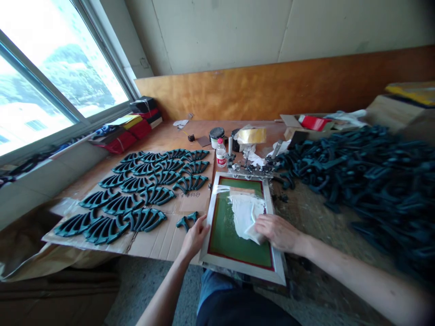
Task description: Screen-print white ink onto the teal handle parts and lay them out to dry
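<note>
A screen-printing frame [279, 271] with pale bars and green mesh [222, 235] lies before me. Thick white paste [241, 210] covers part of the mesh, below a light brown strip [242, 191] near the far end. My right hand [277, 231] is closed on a white-smeared scraper [253, 232] over the paste; its shape is partly hidden by paste and fingers. At the frame's left bar, my left hand [196, 236] grips the edge with bent fingers. Just beyond it, a few curved dark green pieces [186, 220] rest on cardboard.
Rows of dark green pieces [156, 195] cover the cardboard [149, 246] at left. A metal hinge clamp [251, 170] meets the frame's far end, near a red-capped bottle [220, 154], a tub [216, 137] and tape [252, 136]. A large heap of dark pieces [367, 167] fills the right.
</note>
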Tool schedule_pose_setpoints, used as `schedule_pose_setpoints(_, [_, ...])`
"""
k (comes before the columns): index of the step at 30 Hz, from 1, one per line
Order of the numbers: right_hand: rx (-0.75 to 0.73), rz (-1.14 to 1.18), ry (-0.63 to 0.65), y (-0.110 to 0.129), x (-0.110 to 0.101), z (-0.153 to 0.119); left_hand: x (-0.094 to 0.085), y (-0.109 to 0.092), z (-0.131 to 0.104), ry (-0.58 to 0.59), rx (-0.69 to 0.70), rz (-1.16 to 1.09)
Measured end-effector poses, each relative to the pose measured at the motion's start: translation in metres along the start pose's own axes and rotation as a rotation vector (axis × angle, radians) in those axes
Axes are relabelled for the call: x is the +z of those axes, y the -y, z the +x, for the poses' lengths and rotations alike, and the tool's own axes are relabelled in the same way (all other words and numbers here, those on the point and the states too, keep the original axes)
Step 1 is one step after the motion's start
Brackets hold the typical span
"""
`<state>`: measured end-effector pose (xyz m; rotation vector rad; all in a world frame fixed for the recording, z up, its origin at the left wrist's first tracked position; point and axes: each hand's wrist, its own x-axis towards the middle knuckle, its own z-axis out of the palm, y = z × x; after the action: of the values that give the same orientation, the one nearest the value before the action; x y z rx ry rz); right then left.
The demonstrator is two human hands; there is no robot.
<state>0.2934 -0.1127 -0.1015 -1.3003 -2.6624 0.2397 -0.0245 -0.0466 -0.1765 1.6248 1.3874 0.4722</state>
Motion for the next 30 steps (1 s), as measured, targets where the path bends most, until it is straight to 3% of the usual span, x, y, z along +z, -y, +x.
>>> schedule_pose_setpoints(2, [0.046, 0.044, -0.007, -0.004, -0.003, 0.002, 0.000, 0.001, 0.001, 0.001, -0.001, -0.010])
schedule_pose_setpoints(5, [0.116, 0.004, -0.183, -0.002, 0.007, 0.007, -0.001, -0.001, 0.000, 0.009, 0.004, -0.066])
schedule_pose_setpoints(7, [0.064, -0.034, -0.265, 0.004, 0.016, 0.004, -0.001, -0.001, 0.000, 0.008, 0.005, -0.106])
schedule_pose_setpoints(9, [0.005, -0.024, -0.247, 0.009, 0.018, 0.000, -0.001, -0.001, 0.000, 0.005, 0.003, -0.149])
schedule_pose_setpoints(11, [0.029, 0.004, -0.200, 0.006, 0.009, 0.001, -0.002, -0.002, 0.000, 0.010, -0.002, -0.198])
schedule_pose_setpoints(14, [0.183, 0.004, -0.208, -0.008, -0.015, 0.022, -0.009, -0.010, -0.003, 0.026, -0.011, -0.246])
schedule_pose_setpoints(18, [0.454, -0.140, -0.303, -0.035, -0.054, 0.049, -0.032, -0.045, -0.013, 0.051, -0.047, -0.352])
schedule_pose_setpoints(22, [0.656, -0.138, -0.611, -0.071, -0.076, 0.024, -0.058, -0.105, -0.014, -0.042, 0.008, -0.533])
schedule_pose_setpoints(24, [0.743, -0.036, -0.647, -0.086, -0.066, -0.001, -0.065, -0.137, -0.005, -0.117, 0.106, -0.647])
schedule_pose_setpoints(26, [0.759, 0.063, -0.530, -0.088, -0.039, -0.022, -0.070, -0.168, 0.009, -0.174, 0.224, -0.760])
schedule_pose_setpoints(30, [0.662, 0.073, -0.298, -0.052, 0.034, -0.035, -0.073, -0.214, 0.031, -0.173, 0.345, -0.863])
